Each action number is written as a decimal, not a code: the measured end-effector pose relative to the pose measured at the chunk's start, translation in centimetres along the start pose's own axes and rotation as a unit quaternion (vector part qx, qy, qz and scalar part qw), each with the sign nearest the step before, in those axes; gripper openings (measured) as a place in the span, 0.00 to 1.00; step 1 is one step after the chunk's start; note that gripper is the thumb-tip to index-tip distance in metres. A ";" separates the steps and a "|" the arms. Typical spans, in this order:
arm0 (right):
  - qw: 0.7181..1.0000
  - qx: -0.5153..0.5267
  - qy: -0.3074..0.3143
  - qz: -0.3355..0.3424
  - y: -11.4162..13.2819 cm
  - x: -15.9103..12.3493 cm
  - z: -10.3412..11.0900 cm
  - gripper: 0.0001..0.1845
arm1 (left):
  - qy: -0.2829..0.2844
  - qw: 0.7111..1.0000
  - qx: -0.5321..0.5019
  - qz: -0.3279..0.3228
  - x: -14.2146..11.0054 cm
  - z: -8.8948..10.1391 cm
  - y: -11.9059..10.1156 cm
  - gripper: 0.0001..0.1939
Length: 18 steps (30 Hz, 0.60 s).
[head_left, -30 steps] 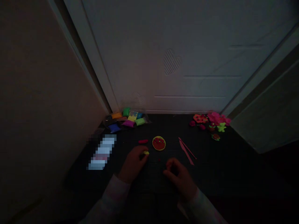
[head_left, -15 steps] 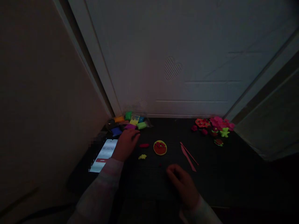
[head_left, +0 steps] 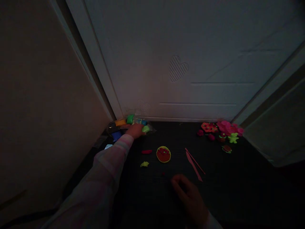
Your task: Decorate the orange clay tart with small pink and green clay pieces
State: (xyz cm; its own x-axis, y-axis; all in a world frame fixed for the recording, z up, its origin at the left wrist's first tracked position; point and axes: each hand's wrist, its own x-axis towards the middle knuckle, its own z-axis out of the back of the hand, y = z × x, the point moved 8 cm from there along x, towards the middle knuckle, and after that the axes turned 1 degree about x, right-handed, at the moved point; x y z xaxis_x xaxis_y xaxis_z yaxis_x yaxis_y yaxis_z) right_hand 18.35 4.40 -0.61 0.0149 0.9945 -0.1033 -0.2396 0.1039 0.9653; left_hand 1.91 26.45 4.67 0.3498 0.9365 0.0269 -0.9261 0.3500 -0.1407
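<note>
My left hand [head_left: 135, 130] reaches into the pile of soft clay packets at the back left. Its fingers are closed at the light green clay packet [head_left: 145, 128], covering part of it. Low in the view, right of centre, my right hand [head_left: 188, 195] rests near the table's front with fingers curled. Whether it holds anything small is hidden. Between the hands lies a round yellow-rimmed clay piece with a red filling [head_left: 163, 155]. Left of it are a red clay roll [head_left: 146, 152] and a small yellow clay piece [head_left: 144, 164]. A tiny dark red bit [head_left: 163, 173] lies below.
A pink plastic knife [head_left: 194, 167] and a thin pink stick [head_left: 196, 162] lie right of centre. Pink clay figures [head_left: 226, 126], a yellow-green bear shape [head_left: 233, 138] and a small burger-like piece [head_left: 227, 149] sit back right. My left sleeve mostly covers a lit phone [head_left: 108, 146].
My left hand has moved forward and right, from above the phone onto the clay packets, closing at the light green one. My right hand keeps its curled pose; the view has shifted slightly.
</note>
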 end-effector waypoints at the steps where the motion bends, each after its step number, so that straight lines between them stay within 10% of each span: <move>1: 1.000 0.000 0.001 -0.002 0.0 0.0 0.0 0.16 | -0.005 1.000 0.010 0.001 -0.1 0.2 -0.1 0.16; 6: 1.000 -0.002 0.001 -0.004 -0.2 -0.2 0.0 0.16 | -0.114 0.992 0.041 0.031 -2.4 4.4 0.0 0.15; 11: 1.000 0.009 -0.028 0.004 0.0 0.1 0.6 0.16 | -0.221 0.974 0.024 0.052 -10.1 7.5 -1.0 0.19; 18: 0.997 0.054 -0.020 0.041 5.1 -1.1 1.2 0.16 | -0.274 0.948 -0.110 -0.123 -21.1 7.7 -8.7 0.14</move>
State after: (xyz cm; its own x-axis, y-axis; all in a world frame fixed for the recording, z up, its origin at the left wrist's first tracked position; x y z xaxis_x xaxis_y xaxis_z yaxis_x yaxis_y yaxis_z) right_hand 18.31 3.85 4.74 0.0393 0.9991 -0.0154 -0.1350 0.0205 0.9906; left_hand 1.46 3.83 12.99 0.3698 0.7208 0.5862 -0.7535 0.6018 -0.2647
